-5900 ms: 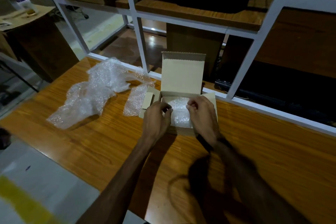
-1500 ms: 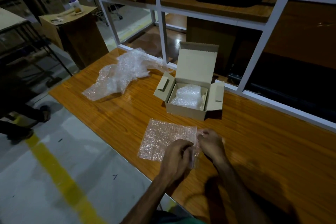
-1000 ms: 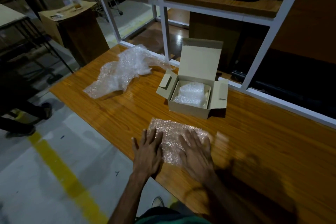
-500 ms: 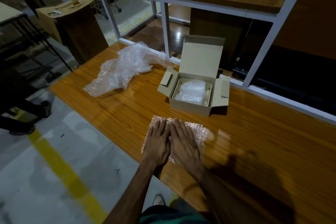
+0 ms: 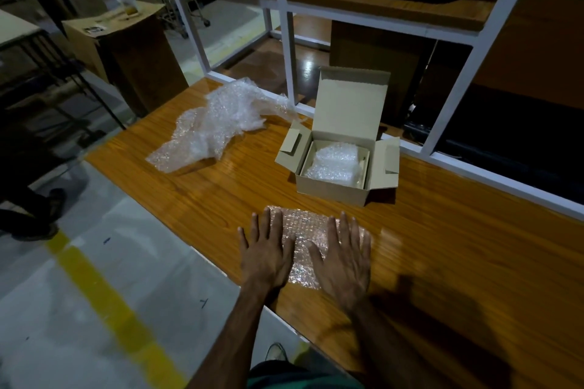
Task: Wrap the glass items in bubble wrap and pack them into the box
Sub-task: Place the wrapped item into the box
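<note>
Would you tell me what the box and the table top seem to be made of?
The box looks like plain matte brown cardboard, with thin folded flaps. The table top looks like glossy wood or wood-grain laminate: it shows grain lines and glare, but which one is unclear.

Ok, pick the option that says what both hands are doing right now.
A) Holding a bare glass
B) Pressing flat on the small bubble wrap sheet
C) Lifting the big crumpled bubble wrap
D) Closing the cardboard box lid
B: the left hand and right hand lie palm-down, fingers straight, on the small flat sheet of clear bubble wrap in front of the open tan cardboard box.
</note>
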Demonstrator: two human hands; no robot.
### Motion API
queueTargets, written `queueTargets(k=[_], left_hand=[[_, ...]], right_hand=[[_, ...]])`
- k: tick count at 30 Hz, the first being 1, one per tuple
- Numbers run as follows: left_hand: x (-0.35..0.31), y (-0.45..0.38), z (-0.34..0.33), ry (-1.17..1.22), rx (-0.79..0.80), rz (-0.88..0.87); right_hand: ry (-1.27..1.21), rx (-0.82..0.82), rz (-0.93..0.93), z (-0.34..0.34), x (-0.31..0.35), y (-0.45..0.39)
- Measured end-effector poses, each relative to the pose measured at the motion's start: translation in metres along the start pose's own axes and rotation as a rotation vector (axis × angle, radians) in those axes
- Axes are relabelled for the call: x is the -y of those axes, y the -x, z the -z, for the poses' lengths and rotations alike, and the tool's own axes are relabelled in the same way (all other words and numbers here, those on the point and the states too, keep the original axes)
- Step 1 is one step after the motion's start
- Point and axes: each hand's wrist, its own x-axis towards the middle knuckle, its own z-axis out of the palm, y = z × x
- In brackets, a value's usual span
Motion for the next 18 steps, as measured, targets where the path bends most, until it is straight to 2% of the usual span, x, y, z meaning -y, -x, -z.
queueTargets(k=[5,8,11,13,18], left_hand=[[0.01,-0.004,0.002,0.042,0.003,0.056],[0.017,-0.003,0.006,0.073,-0.036,0.029],[0.025,-0.005,0.012,0.171,-0.125,0.004],[0.029,-0.01,0.016,0.226,-0.167,0.016],[0.017,-0.017,0.027,0.433,-0.132,0.128]], right_hand=[[-0.009,0.03,-0.045,0.01,-0.006,-0.001],[-0.037,0.065,-0.02,0.018,-0.017,-0.004],[-0.149,0.059,0.026,0.036,-0.029,-0.008],[-0.13,0.027,0.028,0.046,-0.032,-0.013],[-0.228,0.105,-0.085,0.054,-0.03,-0.03]])
